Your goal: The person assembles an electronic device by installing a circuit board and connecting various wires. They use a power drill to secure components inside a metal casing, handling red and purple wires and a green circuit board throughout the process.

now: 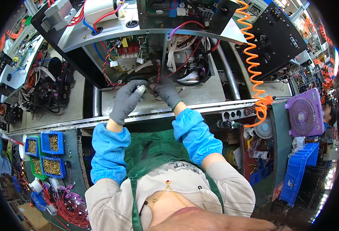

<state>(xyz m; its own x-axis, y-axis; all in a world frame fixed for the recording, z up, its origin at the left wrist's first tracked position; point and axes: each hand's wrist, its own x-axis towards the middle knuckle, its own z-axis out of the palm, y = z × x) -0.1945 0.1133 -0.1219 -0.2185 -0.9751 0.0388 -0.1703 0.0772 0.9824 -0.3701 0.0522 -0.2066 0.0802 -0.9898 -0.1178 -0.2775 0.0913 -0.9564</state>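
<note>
My left hand, in a grey glove, is closed with its fingers curled at the front of an open equipment case. A small whitish piece shows at its thumb; whether it is held or covers the thumb tip I cannot tell. Close by on the right, my right hand, also gloved, has its fingers bent round a twisted red and black wire that hangs down from the case. Another twisted red wire with white tags loops toward my left hand. Circuit boards and white cables sit inside the case.
An orange coiled air hose hangs at the right, ending above a metal rail. Blue bins of brass parts stand at left, above red wires. A purple fan and black panel are at right.
</note>
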